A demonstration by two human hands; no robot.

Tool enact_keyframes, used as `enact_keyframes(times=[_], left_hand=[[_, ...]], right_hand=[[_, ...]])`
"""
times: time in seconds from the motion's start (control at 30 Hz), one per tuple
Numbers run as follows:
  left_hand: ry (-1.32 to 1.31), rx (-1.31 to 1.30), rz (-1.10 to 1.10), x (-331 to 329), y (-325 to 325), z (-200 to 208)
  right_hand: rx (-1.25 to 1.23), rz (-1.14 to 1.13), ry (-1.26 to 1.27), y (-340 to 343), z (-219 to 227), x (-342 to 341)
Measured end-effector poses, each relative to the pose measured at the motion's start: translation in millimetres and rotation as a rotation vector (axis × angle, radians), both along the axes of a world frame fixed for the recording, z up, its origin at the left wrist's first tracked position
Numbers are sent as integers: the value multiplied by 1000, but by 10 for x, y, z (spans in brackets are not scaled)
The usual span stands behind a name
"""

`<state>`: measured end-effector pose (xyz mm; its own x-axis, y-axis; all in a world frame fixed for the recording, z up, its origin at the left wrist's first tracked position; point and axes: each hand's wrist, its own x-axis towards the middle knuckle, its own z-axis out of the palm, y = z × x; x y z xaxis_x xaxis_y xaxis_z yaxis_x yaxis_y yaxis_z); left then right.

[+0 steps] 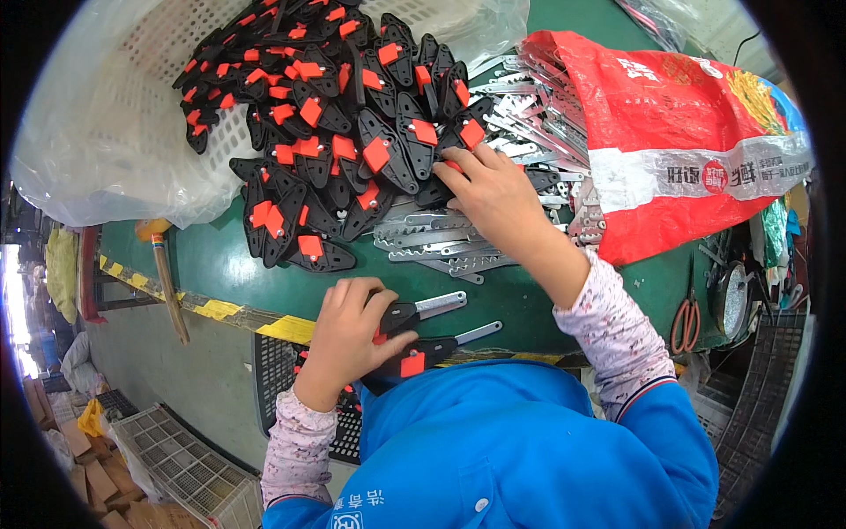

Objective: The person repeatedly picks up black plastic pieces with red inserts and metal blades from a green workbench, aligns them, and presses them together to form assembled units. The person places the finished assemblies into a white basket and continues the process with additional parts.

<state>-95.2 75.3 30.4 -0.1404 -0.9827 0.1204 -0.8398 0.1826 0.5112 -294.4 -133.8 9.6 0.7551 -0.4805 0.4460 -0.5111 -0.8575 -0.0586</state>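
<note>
My left hand [348, 331] is closed around a black plastic piece [403, 316] with a flat silver metal strip [442, 304] sticking out of it, at the table's front edge. Just below the thumb lies a second such piece [436, 351], with a red tab and its own metal strip. My right hand [495, 196] reaches to the right edge of a heap of black plastic pieces [317, 132] with red tabs. Its fingers are curled over one black piece [538, 178], largely covered by the hand. Notched metal strips [432, 236] lie beneath that wrist.
A red printed sack [652, 123] spills more metal strips on the right. Clear plastic film [97, 132] lines a white basket behind the heap. A hammer [163, 273] rests over the left table edge; red-handled scissors [686, 322] are at the right. A black crate [273, 370] stands below the edge.
</note>
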Motion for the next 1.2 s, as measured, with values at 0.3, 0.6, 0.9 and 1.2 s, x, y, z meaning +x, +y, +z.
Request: enact_keyframes(times=[0.3,0.6,0.9,1.2], left_hand=[[135,-184,230,-47,-155,195],[156,-173,292,117,-111,44],[-101,30,203,241,28,39],[-155,-128,207,228,21,90]], right_hand=[[790,470,-399,287,454,80],[137,82,-64,305,-12,-131],[471,155,-289,363,-41,10],[847,265,-225,546,198,39]])
